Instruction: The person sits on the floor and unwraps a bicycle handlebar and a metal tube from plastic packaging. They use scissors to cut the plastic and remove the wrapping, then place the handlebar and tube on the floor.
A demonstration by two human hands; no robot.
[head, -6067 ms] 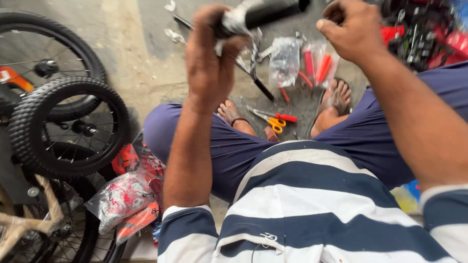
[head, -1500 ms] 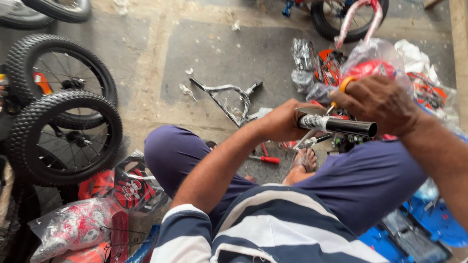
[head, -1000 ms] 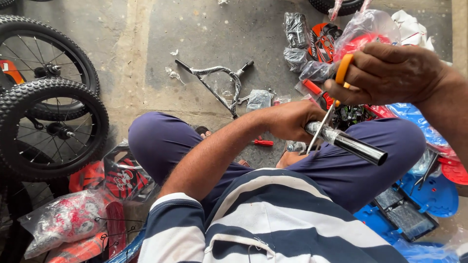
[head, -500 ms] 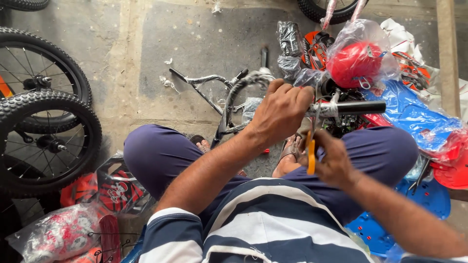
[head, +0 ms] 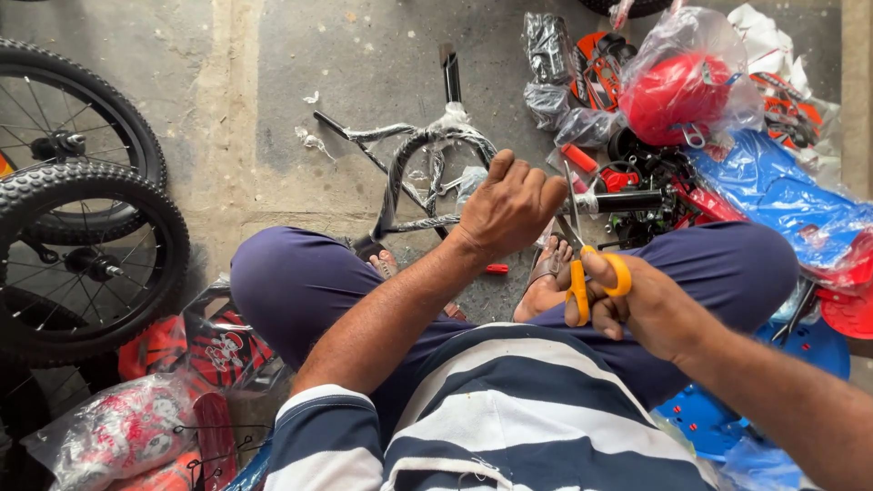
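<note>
My left hand (head: 509, 207) grips a black bicycle handlebar (head: 627, 201) wrapped in clear plastic, held above my knees. My right hand (head: 641, 305) holds yellow-handled scissors (head: 582, 264), their blades pointing up at the plastic wrap on the bar beside my left hand. I sit on the concrete floor with my legs bent in blue trousers and a striped shirt. A second wrapped black frame part (head: 427, 173) lies on the floor just beyond my left hand.
Two black bicycle wheels (head: 77, 255) lie at the left. Bagged red parts (head: 677, 86) and blue plastic pieces (head: 782, 191) are heaped at the right. Wrapped red and white parts (head: 118, 436) sit by my left thigh. A red-handled tool (head: 496, 268) lies between my feet.
The handlebar has come lower and nearer my lap. My right hand has dropped from the bar to below it and now holds the scissors with blades up at the wrap.
</note>
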